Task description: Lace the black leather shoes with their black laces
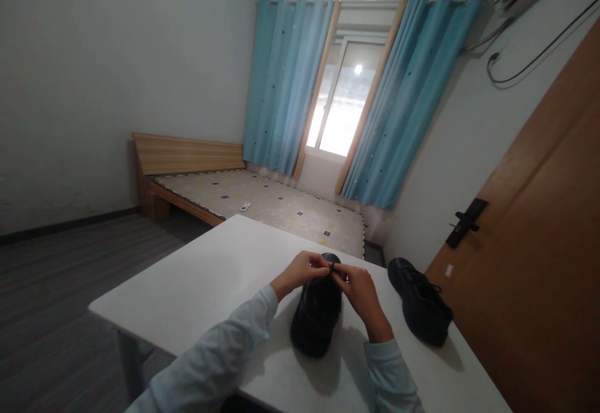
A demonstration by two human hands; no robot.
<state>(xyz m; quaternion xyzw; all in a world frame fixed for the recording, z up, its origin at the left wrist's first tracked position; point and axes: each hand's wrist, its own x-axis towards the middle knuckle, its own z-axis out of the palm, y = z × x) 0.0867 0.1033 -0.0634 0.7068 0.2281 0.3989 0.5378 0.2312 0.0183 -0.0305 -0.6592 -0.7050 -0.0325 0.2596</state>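
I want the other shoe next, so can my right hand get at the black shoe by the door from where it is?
Probably yes: the second black shoe lies just beside the right hand, with bare white table between them.

left: bare table (197,288) | right: second shoe (419,300) blocks

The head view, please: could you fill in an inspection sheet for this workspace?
Surface: white table.
Job's things: black shoe between both hands; second black shoe apart, to the right.
Clutter: nothing seen.
Grippers: left hand and right hand pinch the laces near the shoe's toe.
Cables: black cable on the right wall.
Surroundings: bed, blue curtains, window, wooden door.
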